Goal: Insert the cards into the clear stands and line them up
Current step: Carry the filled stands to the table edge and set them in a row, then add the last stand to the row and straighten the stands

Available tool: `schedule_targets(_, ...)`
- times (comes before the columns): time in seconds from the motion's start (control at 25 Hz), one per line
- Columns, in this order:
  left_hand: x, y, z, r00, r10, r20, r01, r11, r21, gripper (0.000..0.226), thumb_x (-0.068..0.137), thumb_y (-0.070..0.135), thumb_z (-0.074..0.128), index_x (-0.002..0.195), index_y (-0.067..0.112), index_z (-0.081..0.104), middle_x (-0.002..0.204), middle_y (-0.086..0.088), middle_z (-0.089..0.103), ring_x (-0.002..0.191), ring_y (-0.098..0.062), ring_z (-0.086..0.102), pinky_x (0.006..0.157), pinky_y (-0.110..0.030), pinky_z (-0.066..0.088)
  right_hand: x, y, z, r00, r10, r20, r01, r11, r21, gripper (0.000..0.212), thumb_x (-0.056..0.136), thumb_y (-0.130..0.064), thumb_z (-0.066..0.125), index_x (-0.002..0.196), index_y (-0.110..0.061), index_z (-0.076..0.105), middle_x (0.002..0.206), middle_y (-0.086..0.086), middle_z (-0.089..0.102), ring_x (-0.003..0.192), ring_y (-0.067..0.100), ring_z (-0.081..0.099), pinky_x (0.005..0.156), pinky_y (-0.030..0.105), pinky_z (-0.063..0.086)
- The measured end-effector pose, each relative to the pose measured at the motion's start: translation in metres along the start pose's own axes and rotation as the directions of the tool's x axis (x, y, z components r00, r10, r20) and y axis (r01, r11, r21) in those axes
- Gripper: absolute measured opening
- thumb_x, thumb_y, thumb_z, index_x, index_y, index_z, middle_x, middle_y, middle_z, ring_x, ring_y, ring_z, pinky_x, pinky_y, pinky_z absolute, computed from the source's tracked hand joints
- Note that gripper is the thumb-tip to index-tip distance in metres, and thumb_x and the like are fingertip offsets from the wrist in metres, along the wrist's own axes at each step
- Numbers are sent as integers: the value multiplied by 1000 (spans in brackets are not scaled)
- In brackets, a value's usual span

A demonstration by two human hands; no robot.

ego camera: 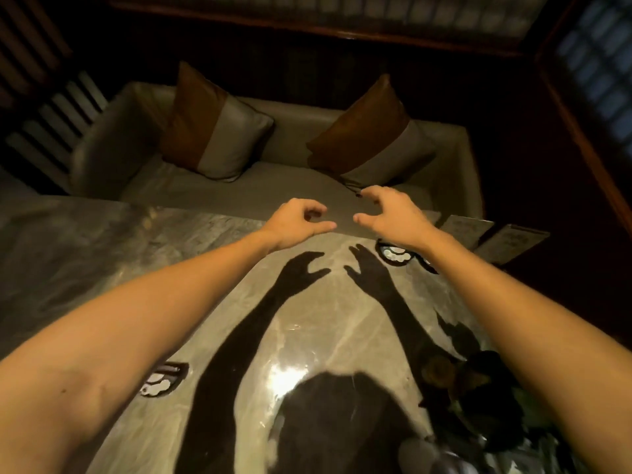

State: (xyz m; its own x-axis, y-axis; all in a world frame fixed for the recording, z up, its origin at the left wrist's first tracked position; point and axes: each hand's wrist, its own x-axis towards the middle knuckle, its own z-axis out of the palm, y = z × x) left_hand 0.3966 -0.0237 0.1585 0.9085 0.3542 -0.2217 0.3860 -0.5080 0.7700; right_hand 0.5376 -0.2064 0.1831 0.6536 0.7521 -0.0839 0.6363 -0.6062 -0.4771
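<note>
My left hand (297,224) and my right hand (390,213) hover side by side over the far edge of the marble table (205,254), a small gap between their fingertips. Both have their fingers curled and apart, and I see nothing held in either; their shadows on the table show no object between them. Two printed cards (466,227) (509,241) stand in a row at the table's far right edge, just right of my right wrist. Their clear stands are too dim to make out.
Dark oval pieces with white markings lie on the table at the far right (393,253) and near left (160,379). A dark leafy decoration (478,388) sits at the near right. Behind the table is a grey sofa (273,186) with two brown-and-grey cushions.
</note>
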Motion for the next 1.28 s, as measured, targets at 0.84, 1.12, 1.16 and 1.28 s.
schedule_targets(0.84, -312, -262, -113, 884, -328, -332, 227, 924, -307, 68, 61, 50, 65, 129, 41, 61, 131, 11, 62, 128, -8, 55, 107, -32, 43, -125, -289, 257, 907, -220, 360, 98, 940, 326, 98, 76, -48, 73, 156, -26, 20, 157, 7, 36, 134, 24, 46, 104, 48, 46)
schedule_targets(1.12, -326, -304, -89, 883, -391, -258, 257, 865, -431, 50, 73, 6, 79, 111, 34, 63, 106, 5, 69, 93, -3, 70, 69, -23, 57, -137, -298, 298, 888, -207, 411, 71, 944, 323, 54, 83, -32, 74, 130, -13, 53, 118, 4, 64, 101, 24, 66, 86, 44, 54)
schedule_targets(1.16, -324, -308, -85, 880, -397, -262, 261, 863, -432, 44, 76, 0, 78, 103, 33, 66, 93, 6, 72, 80, -1, 71, 63, -22, 56, -135, -296, 301, 899, -195, 391, 72, 949, 308, 35, 86, -23, 71, 117, -12, 60, 107, 5, 68, 93, 25, 67, 82, 45, 54)
schedule_targets(1.28, -318, -311, -78, 845, -448, -292, 273, 831, -485, 26, 81, 0, 78, 84, 25, 72, 73, 4, 76, 71, -13, 74, 60, -23, 56, -130, -290, 303, 927, -155, 341, 42, 947, 317, 7, 88, -9, 64, 94, -13, 66, 86, 6, 69, 81, 24, 65, 74, 39, 53)
